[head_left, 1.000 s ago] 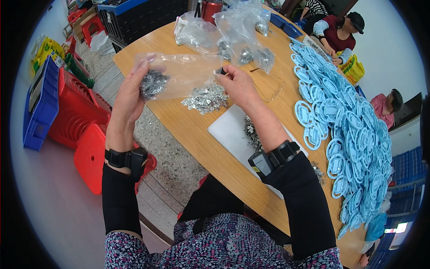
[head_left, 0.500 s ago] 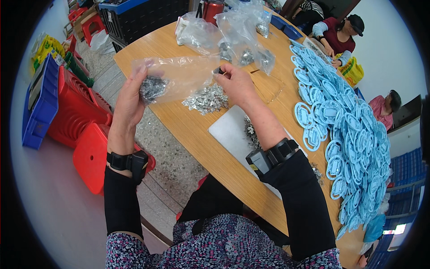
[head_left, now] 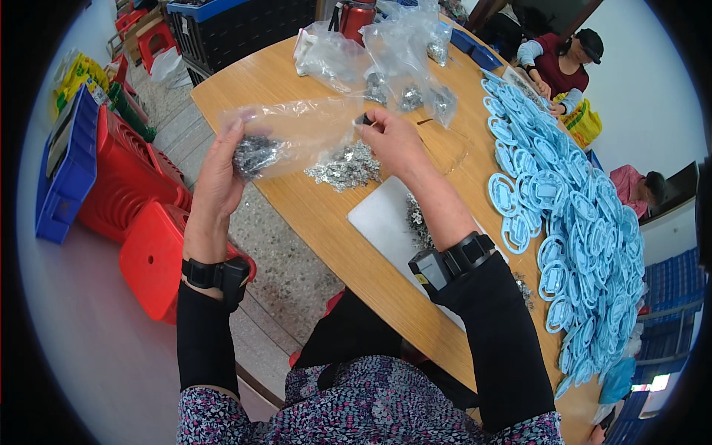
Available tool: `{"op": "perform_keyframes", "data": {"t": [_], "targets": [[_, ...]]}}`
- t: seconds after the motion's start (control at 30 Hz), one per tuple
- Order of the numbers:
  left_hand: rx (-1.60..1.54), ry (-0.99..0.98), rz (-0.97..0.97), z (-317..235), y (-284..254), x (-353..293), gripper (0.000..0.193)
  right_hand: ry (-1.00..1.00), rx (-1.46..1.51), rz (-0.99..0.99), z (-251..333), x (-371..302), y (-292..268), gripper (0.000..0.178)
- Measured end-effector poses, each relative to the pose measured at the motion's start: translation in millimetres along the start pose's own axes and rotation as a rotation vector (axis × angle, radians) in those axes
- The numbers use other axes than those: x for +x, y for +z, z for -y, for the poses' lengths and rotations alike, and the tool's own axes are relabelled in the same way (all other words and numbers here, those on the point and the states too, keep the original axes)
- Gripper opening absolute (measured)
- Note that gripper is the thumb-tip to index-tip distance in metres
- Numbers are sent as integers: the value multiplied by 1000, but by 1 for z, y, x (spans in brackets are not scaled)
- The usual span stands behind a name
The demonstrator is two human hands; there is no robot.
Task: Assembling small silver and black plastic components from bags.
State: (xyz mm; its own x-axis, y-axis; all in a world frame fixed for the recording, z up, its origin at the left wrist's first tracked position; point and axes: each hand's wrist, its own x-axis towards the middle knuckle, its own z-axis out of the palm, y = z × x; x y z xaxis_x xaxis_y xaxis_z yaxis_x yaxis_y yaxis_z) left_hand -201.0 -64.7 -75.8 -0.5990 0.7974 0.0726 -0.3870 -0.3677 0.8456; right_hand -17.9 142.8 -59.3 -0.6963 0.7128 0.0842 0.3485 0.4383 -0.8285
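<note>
A clear plastic bag [head_left: 311,122] stretches between my two hands above the table's left edge. My left hand [head_left: 221,167] grips its left end, where small dark-silver metal parts [head_left: 256,154] are gathered. At the other end, my right hand [head_left: 393,139] pinches the bag's edge, with a small black piece [head_left: 363,119] showing at the fingertips. Below the bag lies a loose pile of shiny metal pieces [head_left: 345,167] on the wood. Under my right forearm is a white board [head_left: 378,215] bearing more small metal parts [head_left: 417,222], partly hidden by the arm.
Light-blue oval plastic pieces [head_left: 571,222] are heaped along the table's right side. Clear bags of metal parts [head_left: 408,67] and a red flask [head_left: 357,18] stand at the back. Red stools [head_left: 152,252] are on the left. A co-worker [head_left: 567,63] sits at far right.
My left hand and its end of the bag have shifted slightly right. The bag sags a little more, while my right hand keeps its pinch.
</note>
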Motion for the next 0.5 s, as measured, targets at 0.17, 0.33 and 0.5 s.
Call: {"op": "perform_keyframes", "data": {"t": [0.17,0.33,0.5], "targets": [[-22,3,14,1,-3,-2,36,-57,-92,14,3,1,0,20],[-60,5,10,7,-9,-5,36,-93,-175,30,15,1,-5,21],[-69,-2,-32,12,-3,-10,34,-88,-75,-39,11,2,-2,20]]}}
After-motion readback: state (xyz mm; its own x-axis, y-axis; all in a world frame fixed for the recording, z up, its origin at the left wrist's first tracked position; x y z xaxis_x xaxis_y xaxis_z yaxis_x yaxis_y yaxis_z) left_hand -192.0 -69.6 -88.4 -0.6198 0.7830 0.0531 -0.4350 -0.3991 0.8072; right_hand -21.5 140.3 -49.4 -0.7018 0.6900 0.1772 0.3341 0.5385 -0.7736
